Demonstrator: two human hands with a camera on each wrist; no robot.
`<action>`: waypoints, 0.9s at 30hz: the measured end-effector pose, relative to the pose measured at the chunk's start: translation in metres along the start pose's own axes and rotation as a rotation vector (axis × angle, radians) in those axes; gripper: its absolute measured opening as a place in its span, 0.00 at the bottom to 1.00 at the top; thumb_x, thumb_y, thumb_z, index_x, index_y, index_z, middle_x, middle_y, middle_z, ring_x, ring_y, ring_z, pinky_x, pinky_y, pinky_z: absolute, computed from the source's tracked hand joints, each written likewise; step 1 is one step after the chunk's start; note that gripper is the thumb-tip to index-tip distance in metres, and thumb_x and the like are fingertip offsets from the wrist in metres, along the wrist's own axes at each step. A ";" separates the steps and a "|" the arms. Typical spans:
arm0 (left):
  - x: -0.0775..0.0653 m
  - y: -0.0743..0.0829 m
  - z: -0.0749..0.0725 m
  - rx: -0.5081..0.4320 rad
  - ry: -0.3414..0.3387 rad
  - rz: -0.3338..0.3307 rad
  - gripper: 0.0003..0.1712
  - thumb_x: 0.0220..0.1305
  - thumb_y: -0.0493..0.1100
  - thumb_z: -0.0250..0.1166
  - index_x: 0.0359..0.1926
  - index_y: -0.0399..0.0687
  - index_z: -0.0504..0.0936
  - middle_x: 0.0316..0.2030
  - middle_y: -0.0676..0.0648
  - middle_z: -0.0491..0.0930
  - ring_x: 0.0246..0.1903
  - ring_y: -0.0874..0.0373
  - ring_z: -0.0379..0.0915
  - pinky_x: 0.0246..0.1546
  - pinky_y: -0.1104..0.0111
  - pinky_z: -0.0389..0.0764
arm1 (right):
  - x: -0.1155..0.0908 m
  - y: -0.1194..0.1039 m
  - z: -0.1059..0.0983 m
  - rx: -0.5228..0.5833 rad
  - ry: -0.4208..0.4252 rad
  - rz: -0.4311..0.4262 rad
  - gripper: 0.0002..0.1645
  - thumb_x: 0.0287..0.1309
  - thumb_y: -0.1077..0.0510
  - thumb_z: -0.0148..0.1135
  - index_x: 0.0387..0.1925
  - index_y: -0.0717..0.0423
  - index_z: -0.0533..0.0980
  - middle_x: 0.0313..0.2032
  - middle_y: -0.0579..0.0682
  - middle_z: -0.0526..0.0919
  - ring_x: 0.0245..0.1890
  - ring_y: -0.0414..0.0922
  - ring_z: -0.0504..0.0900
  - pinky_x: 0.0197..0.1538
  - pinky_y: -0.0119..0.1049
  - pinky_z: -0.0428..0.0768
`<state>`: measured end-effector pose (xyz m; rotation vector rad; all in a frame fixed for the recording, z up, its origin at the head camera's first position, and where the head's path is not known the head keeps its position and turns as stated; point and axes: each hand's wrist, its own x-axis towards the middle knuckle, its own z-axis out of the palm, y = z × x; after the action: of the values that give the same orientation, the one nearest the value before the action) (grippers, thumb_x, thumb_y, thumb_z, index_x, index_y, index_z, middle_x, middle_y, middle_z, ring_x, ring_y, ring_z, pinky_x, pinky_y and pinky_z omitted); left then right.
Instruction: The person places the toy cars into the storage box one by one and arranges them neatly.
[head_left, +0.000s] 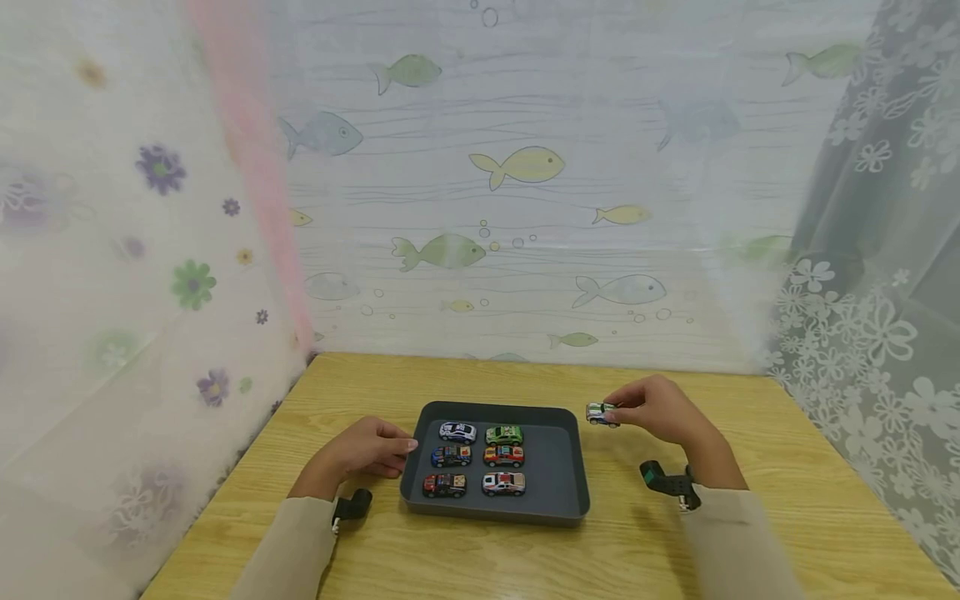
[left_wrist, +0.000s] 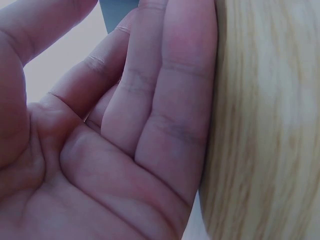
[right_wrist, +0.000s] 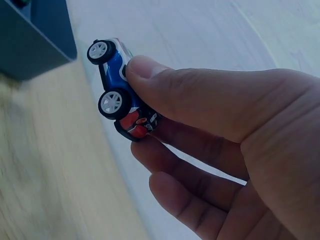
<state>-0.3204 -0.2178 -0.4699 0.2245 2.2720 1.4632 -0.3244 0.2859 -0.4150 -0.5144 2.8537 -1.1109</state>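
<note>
My right hand (head_left: 660, 408) pinches a small toy car (head_left: 601, 414) between thumb and fingers, raised just right of a dark grey tray (head_left: 582, 467). In the right wrist view this toy car (right_wrist: 117, 75) shows a blue side, red and black markings and silver-spoked wheels. My left hand (head_left: 367, 446) rests at the tray's left side, its thumb touching the rim. The left wrist view shows its fingers (left_wrist: 175, 90) loosely extended beside the wood; their contact with the tray is hidden. Several toy cars, including a green one (head_left: 504, 435) and a white one (head_left: 503, 483), stand in two columns inside.
The tray stands on a light wood-grain table (head_left: 495, 558). A fish-patterned curtain (head_left: 480, 208) hangs behind the table, with flowered sheets (head_left: 112, 333) at the sides. Each wrist carries a small black camera mount (head_left: 670, 483).
</note>
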 end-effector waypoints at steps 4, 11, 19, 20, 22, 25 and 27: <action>0.000 -0.001 -0.001 0.001 0.001 -0.003 0.30 0.70 0.53 0.70 0.60 0.32 0.83 0.43 0.40 0.89 0.38 0.52 0.88 0.42 0.58 0.90 | 0.005 -0.005 0.007 0.009 -0.006 0.003 0.14 0.62 0.50 0.74 0.46 0.51 0.89 0.36 0.44 0.91 0.40 0.52 0.88 0.43 0.41 0.85; -0.002 0.001 0.000 0.000 0.000 -0.006 0.30 0.69 0.53 0.70 0.60 0.32 0.83 0.43 0.41 0.89 0.38 0.51 0.88 0.42 0.58 0.90 | 0.011 -0.015 0.017 0.013 -0.019 -0.001 0.15 0.62 0.49 0.74 0.48 0.49 0.88 0.36 0.42 0.91 0.40 0.44 0.88 0.49 0.47 0.86; -0.001 0.000 0.001 -0.006 -0.009 -0.004 0.29 0.69 0.53 0.70 0.59 0.33 0.84 0.42 0.42 0.89 0.38 0.51 0.88 0.42 0.58 0.90 | 0.015 -0.019 0.029 0.001 -0.033 -0.051 0.17 0.62 0.48 0.75 0.48 0.51 0.88 0.37 0.45 0.91 0.37 0.41 0.88 0.44 0.43 0.87; -0.001 -0.001 0.001 -0.001 -0.010 -0.001 0.29 0.69 0.53 0.70 0.59 0.33 0.84 0.42 0.42 0.90 0.38 0.51 0.88 0.41 0.58 0.90 | 0.016 -0.020 0.030 -0.007 -0.031 -0.053 0.16 0.61 0.48 0.75 0.48 0.50 0.88 0.37 0.45 0.91 0.37 0.40 0.87 0.43 0.42 0.86; 0.000 -0.001 0.002 -0.002 -0.007 -0.004 0.29 0.69 0.53 0.71 0.59 0.33 0.84 0.42 0.42 0.89 0.38 0.51 0.88 0.42 0.58 0.90 | 0.017 -0.022 0.034 -0.016 -0.028 -0.063 0.15 0.61 0.48 0.75 0.47 0.49 0.89 0.40 0.46 0.91 0.36 0.40 0.87 0.42 0.42 0.86; 0.001 -0.001 0.001 -0.001 0.008 -0.012 0.30 0.68 0.54 0.71 0.59 0.33 0.84 0.42 0.42 0.89 0.38 0.51 0.88 0.42 0.58 0.90 | 0.020 -0.026 0.039 -0.033 -0.018 -0.074 0.13 0.60 0.49 0.76 0.46 0.47 0.89 0.45 0.47 0.89 0.38 0.40 0.87 0.42 0.42 0.86; 0.001 0.000 0.001 0.004 0.021 -0.018 0.30 0.68 0.54 0.71 0.59 0.34 0.84 0.42 0.42 0.89 0.38 0.51 0.88 0.42 0.58 0.90 | 0.022 -0.029 0.043 -0.041 -0.012 -0.069 0.12 0.60 0.49 0.76 0.45 0.47 0.89 0.46 0.47 0.89 0.40 0.41 0.86 0.43 0.42 0.86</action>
<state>-0.3207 -0.2170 -0.4700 0.1900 2.2882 1.4587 -0.3305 0.2310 -0.4263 -0.6236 2.8748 -1.0571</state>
